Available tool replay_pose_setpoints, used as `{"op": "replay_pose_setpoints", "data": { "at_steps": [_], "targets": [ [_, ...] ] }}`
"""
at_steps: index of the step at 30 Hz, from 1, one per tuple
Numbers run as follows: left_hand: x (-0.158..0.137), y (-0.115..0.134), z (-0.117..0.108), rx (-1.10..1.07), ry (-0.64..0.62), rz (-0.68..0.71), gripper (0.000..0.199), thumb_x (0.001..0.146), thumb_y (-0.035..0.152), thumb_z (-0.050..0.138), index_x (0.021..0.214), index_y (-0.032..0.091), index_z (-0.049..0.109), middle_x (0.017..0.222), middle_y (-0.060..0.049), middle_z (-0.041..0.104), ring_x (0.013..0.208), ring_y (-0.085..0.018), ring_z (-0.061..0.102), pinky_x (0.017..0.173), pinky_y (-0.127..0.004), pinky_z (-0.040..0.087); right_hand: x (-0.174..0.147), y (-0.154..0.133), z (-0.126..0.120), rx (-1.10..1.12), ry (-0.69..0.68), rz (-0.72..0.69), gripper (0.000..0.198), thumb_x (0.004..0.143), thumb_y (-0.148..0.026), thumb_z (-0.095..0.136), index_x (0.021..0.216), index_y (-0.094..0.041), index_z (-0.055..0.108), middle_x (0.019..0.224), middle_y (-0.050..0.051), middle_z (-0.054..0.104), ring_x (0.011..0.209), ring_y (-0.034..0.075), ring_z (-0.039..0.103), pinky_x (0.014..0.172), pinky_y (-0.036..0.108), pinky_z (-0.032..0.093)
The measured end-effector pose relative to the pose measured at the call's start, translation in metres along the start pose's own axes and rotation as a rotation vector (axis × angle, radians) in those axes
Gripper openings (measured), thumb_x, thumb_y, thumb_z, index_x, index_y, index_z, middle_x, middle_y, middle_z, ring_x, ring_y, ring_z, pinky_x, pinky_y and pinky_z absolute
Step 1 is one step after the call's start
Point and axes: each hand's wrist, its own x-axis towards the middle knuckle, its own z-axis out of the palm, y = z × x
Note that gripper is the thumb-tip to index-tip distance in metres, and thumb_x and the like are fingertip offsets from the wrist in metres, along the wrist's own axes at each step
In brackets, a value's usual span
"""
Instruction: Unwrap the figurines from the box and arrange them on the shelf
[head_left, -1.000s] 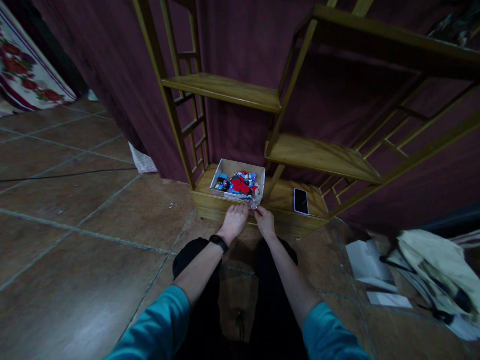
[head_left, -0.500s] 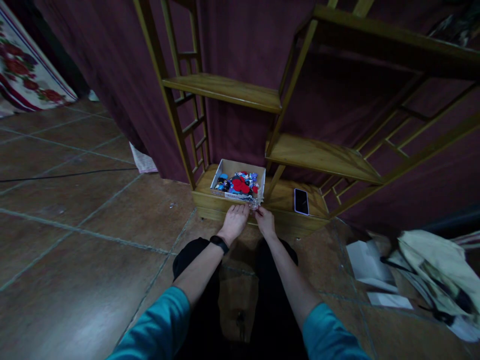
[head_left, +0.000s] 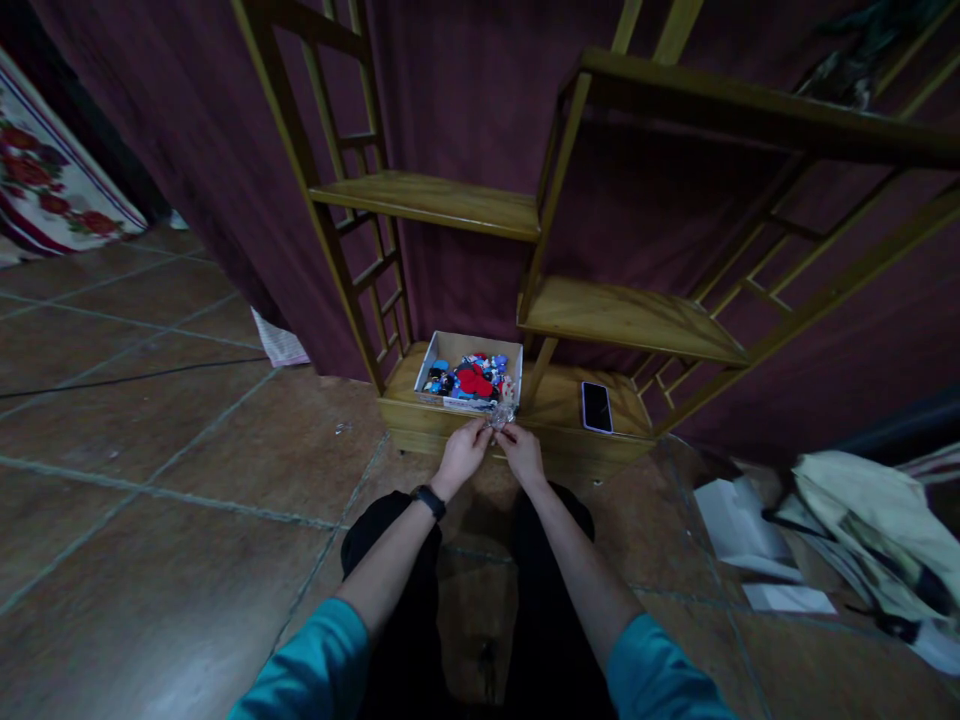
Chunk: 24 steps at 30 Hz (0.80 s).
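My left hand (head_left: 463,452), with a dark watch on its wrist, and my right hand (head_left: 521,450) meet in front of the low shelf. Both are closed, fingertips pinching a small crinkled clear plastic wrapper (head_left: 501,415); whether anything is inside it I cannot tell. Just beyond it, a shallow cardboard box (head_left: 424,372) stands on the bottom board. Small colourful pieces in blue, black, white and purple fill it, with a red piece (head_left: 475,380) on top.
The wooden shelf unit (head_left: 427,200) rises before a dark red curtain. A phone (head_left: 597,407) lies right of the box. On the tiled floor at right are a white carton (head_left: 742,525) and a pale cloth bag (head_left: 862,500). A black cable (head_left: 135,378) runs at left.
Both hands have drawn slightly back from the box, fingers still on the wrapper, more of which now shows above the fingertips. The whole view has shifted a little.
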Motion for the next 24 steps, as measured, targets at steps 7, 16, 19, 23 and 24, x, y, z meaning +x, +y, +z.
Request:
{"op": "replay_pose_setpoints", "data": {
  "at_steps": [7,16,19,23,24],
  "targets": [
    [0.006,-0.006,0.001,-0.345,-0.046,-0.098,0.031,0.086,0.035,0.043,0.098,0.014,0.061,0.092,-0.007,0.067,0.084,-0.017,0.061,0.077,-0.029,0.047,-0.007,-0.013,-0.003,-0.071,-0.001,-0.039,0.015,0.078,-0.032,0.055,0.080,-0.027,0.068,0.083,0.000,0.071,0.077,0.018,0.064,0.070,0.026,0.047],
    [0.003,0.014,-0.013,-0.875,-0.051,-0.338,0.037,0.068,0.046,0.064,0.082,0.012,0.060,0.071,-0.006,0.065,0.060,-0.013,0.057,0.058,-0.025,0.043,-0.023,-0.025,-0.029,0.125,0.220,-0.078,0.029,0.086,-0.035,0.042,0.096,-0.021,0.065,0.093,0.004,0.067,0.084,0.016,0.061,0.072,0.026,0.048],
    [0.001,0.030,-0.021,-0.901,-0.047,-0.353,0.037,0.067,0.045,0.066,0.085,0.012,0.061,0.073,-0.007,0.066,0.062,-0.013,0.058,0.059,-0.025,0.043,-0.027,-0.024,-0.045,0.188,0.297,-0.065,0.030,0.085,-0.036,0.042,0.095,-0.020,0.065,0.091,0.005,0.065,0.081,0.016,0.060,0.071,0.027,0.049],
    [0.003,0.054,-0.028,-0.902,-0.081,-0.332,0.036,0.068,0.044,0.066,0.082,0.011,0.060,0.074,-0.007,0.066,0.061,-0.013,0.058,0.060,-0.025,0.043,-0.027,-0.030,-0.066,0.208,0.275,-0.104,0.027,0.083,-0.033,0.047,0.096,-0.021,0.067,0.090,0.005,0.064,0.080,0.015,0.060,0.072,0.026,0.048],
    [0.004,0.061,-0.030,-0.901,-0.094,-0.326,0.035,0.068,0.044,0.066,0.081,0.011,0.060,0.074,-0.007,0.066,0.061,-0.013,0.057,0.060,-0.025,0.043,-0.027,-0.032,-0.071,0.202,0.263,-0.119,0.026,0.082,-0.032,0.048,0.097,-0.022,0.067,0.092,0.005,0.064,0.082,0.016,0.061,0.072,0.026,0.048]
  ]
}}
